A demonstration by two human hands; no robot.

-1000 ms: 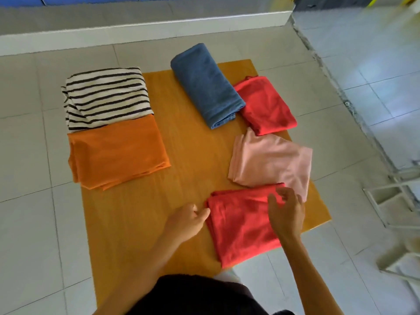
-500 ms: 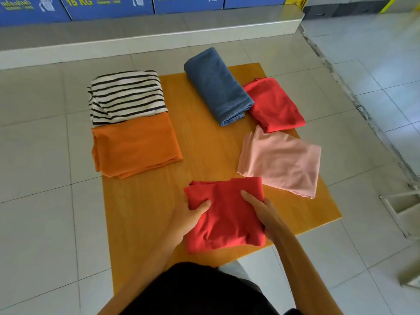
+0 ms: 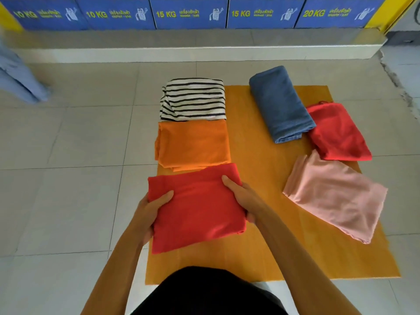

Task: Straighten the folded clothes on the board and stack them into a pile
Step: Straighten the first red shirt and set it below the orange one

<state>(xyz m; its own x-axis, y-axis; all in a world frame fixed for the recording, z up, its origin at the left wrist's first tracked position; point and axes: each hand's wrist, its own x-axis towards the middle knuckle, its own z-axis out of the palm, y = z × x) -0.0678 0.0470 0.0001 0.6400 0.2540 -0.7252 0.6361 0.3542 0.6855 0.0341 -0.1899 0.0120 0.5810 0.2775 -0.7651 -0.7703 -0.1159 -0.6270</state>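
Note:
A folded red cloth (image 3: 196,208) is held over the near left part of the yellow-brown board (image 3: 256,169). My left hand (image 3: 151,209) grips its left edge and my right hand (image 3: 242,196) grips its right edge. Its far edge overlaps the folded orange cloth (image 3: 193,144). Beyond the orange one lies a black-and-white striped cloth (image 3: 194,100). On the board's right side lie a folded blue cloth (image 3: 280,104), a second red cloth (image 3: 336,133) and a pink cloth (image 3: 334,195).
The board lies on a grey tiled floor (image 3: 68,178). A raised white step (image 3: 204,51) with blue signs marked in kilograms (image 3: 188,13) runs along the back. A person's pale blue trouser leg (image 3: 20,80) is at the far left.
Both hands have taken hold of the red cloth, lifted it off the board's near right area and carried it left, up to the orange cloth. The camera has tilted upward.

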